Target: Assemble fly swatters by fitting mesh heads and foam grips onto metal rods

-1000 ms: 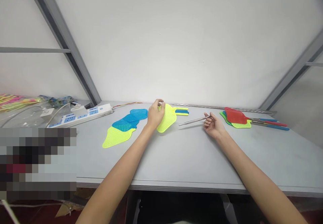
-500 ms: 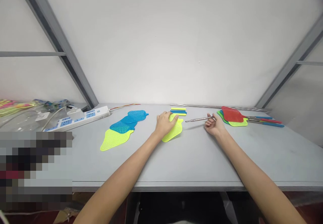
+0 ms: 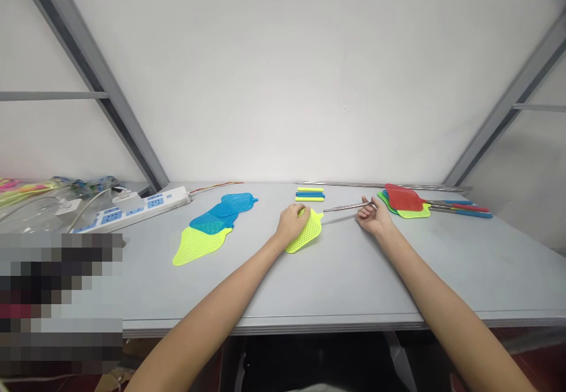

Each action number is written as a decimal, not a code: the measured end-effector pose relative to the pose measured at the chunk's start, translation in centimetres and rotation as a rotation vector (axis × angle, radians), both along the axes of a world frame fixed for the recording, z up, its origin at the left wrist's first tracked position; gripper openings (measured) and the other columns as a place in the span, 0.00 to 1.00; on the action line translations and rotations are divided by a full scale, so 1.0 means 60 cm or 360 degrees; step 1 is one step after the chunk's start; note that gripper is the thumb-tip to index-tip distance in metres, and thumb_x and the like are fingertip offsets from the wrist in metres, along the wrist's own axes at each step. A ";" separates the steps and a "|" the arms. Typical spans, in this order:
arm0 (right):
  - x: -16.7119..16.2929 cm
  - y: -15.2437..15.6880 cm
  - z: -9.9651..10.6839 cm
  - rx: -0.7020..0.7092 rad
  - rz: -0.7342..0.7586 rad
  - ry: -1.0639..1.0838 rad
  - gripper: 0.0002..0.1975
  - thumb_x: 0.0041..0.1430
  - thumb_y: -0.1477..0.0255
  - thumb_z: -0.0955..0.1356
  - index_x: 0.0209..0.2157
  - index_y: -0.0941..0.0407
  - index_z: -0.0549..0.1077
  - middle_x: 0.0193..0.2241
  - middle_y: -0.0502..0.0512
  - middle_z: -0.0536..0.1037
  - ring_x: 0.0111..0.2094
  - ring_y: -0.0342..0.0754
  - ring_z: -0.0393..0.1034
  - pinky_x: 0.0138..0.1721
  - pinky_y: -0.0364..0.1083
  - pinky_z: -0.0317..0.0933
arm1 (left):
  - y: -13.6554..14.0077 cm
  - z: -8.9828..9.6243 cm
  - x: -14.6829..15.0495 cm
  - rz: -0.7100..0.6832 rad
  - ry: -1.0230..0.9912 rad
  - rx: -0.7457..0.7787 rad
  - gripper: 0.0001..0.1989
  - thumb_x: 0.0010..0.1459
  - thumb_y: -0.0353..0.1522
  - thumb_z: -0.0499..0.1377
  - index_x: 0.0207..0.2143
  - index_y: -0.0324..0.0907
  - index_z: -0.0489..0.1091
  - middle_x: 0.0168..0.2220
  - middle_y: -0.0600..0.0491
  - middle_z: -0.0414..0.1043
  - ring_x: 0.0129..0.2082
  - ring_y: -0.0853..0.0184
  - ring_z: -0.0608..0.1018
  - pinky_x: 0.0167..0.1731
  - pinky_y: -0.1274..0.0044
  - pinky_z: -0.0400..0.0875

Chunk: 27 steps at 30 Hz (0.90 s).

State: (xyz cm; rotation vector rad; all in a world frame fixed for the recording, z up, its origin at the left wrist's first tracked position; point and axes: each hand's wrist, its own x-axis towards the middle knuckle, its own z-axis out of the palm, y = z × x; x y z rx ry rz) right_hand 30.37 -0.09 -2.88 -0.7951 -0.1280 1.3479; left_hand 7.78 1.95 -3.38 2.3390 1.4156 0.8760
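- L hand point(image 3: 292, 224) out over mid table point(image 3: 336, 289), fingers closed on a yellow-grn mesh head point(image 3: 306, 239), flyswatter shape, gripped by its L part; thumb side on top, neck poking out R.
- R hand point(image 3: 374, 218) just R of centre, palm turned up, fingers curled in narrow round the near end of a thin metal rod point(image 3: 347, 207); rod's free end points L.
- Rod tip and the head's neck v. close, nearly in line! Touching or not, can't tell.
- Behind the L hand, twd wall: 3 short grips side by side, i.e. yellow grip nr wall point(image 3: 310, 189), blue grip in the middle point(image 3: 310, 194), 2nd yellow grip in front point(image 3: 309, 199).
- Off L, loose heads overlapping in a slanting row: blue head at the back point(image 3: 239, 203), 2nd blue head point(image 3: 214, 221), then a yellow head point(image 3: 198, 247) closest to the front edge.
- Far R, past the R hand: stack of swatters w/ rods & handles on, red swatter point(image 3: 403, 197) on top, yellow & green edges peeking out; handles point R.
- Long bare rods point(image 3: 380, 186) lie along the wall.
- Power strip point(image 3: 132, 212) on L side, plugs in, cables trailing.
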 end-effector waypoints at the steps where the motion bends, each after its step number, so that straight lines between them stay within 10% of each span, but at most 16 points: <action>1: 0.000 0.000 0.000 -0.0002 -0.0001 0.0002 0.11 0.56 0.67 0.57 0.28 0.59 0.65 0.07 0.41 0.49 0.09 0.35 0.43 0.10 0.36 0.44 | 0.000 -0.001 0.000 -0.0008 0.0000 -0.0006 0.12 0.55 0.35 0.49 0.40 0.38 0.63 0.39 0.50 0.65 0.37 0.68 0.70 0.37 0.70 0.65; 27: -0.008 -0.006 0.014 0.0277 0.0118 -0.0252 0.11 0.51 0.66 0.62 0.31 0.58 0.68 0.09 0.41 0.49 0.11 0.35 0.45 0.11 0.36 0.44 | 0.000 0.000 -0.004 0.0040 0.0078 -0.0072 0.13 0.55 0.37 0.49 0.36 0.36 0.64 0.34 0.52 0.67 0.32 0.70 0.70 0.32 0.73 0.66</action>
